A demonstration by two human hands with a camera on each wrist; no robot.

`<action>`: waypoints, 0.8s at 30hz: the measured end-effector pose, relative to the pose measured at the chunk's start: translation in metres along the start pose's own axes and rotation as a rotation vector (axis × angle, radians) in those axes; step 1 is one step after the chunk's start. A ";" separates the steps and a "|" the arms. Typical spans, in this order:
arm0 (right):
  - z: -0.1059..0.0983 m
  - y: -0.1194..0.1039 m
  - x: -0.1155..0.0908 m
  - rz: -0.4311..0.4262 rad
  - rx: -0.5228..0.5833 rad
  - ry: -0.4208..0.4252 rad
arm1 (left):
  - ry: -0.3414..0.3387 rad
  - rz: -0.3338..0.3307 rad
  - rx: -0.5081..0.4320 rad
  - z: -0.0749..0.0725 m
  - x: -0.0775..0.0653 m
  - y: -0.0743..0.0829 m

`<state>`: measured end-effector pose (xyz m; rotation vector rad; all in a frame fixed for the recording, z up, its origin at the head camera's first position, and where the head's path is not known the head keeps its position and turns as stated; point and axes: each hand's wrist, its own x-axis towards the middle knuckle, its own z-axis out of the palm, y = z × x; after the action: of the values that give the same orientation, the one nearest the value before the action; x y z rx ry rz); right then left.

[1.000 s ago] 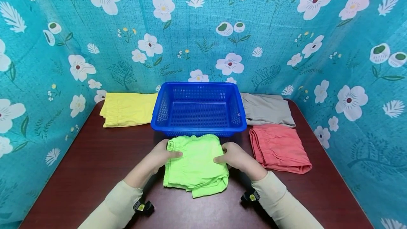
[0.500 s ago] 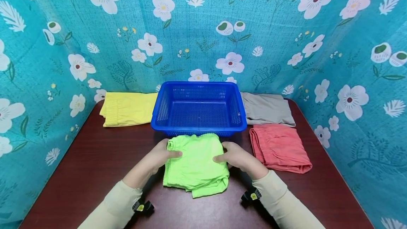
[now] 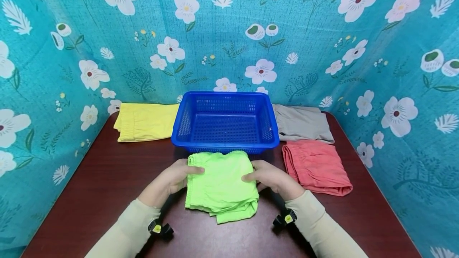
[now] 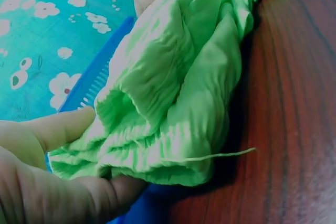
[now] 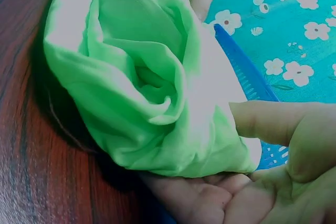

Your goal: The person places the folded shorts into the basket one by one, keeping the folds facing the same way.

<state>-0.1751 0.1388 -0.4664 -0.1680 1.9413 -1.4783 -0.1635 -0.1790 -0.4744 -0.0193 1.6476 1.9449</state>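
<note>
Folded lime-green shorts [image 3: 222, 186] lie between my hands, in front of the blue basket. My left hand [image 3: 175, 175] grips their left side at the gathered waistband, thumb on top and fingers underneath. At the other side my right hand [image 3: 270, 177] holds the folded layers the same way. The left wrist view shows the elastic waistband [image 4: 157, 166] end-on, with a loose thread [image 4: 226, 155] trailing from it. In the right wrist view, rolled layers of the green cloth [image 5: 121, 124] sit over my fingers, and the thumb [image 5: 268, 121] presses their edge.
The blue perforated basket [image 3: 225, 145] stands right behind the shorts, with nothing in it. Folded yellow shorts [image 3: 148, 122] lie to its left, a folded grey garment [image 3: 303, 124] to its right. Folded coral-red shorts [image 3: 319, 166] lie near my right hand. A flowered curtain [image 3: 222, 43] encloses the table.
My left thumb and the waistband side of the green shorts have shifted up very slightly. Both hands keep their hold, and everything else lies as before.
</note>
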 end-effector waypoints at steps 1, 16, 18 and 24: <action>-0.001 0.000 0.000 -0.004 0.020 -0.020 | -0.014 -0.003 -0.017 0.000 0.000 0.000; -0.006 -0.010 -0.008 -0.062 0.195 -0.147 | -0.120 0.023 -0.141 0.005 -0.006 0.005; -0.005 -0.011 -0.009 -0.065 0.203 -0.155 | -0.131 0.016 -0.140 0.005 -0.007 0.006; -0.003 -0.016 -0.012 -0.085 0.208 -0.173 | -0.127 -0.007 -0.141 0.005 -0.009 0.006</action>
<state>-0.1730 0.1416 -0.4466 -0.2780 1.6504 -1.6536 -0.1569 -0.1785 -0.4647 0.0423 1.4259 2.0102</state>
